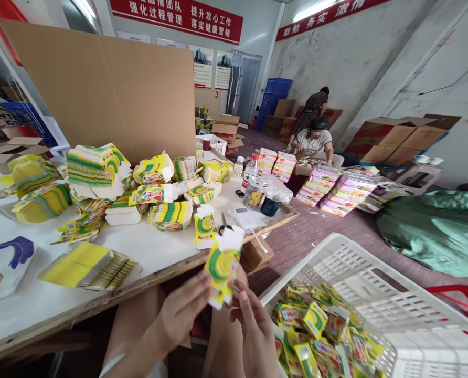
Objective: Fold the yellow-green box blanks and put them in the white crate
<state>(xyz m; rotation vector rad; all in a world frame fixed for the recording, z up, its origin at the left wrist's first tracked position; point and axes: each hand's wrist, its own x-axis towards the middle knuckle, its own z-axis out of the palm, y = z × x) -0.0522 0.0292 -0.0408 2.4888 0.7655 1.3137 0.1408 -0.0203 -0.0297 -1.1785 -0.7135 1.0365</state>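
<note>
A small yellow and green printed carton (223, 265) is held up over my lap, its white flaps standing open at the top. My left hand (187, 304) grips it by its left side, with the fingers a little blurred. At its lower right edge, the bent fingers and thumb of my right hand (253, 325) close on the carton. Just behind it on the table lie another flat carton (205, 228) and a pair of scissors (225, 224), partly covered. Down to the right, a white plastic basket (336, 247) holds many filled yellow cartons (316, 320).
Stacks of flat cartons (96, 170) cover the white table (155, 257), backed by a large cardboard sheet (112, 94). A bottle (251, 170) and a dark cup (271, 206) stand near its right corner. Two people (315, 142) work behind pink box stacks (348, 191).
</note>
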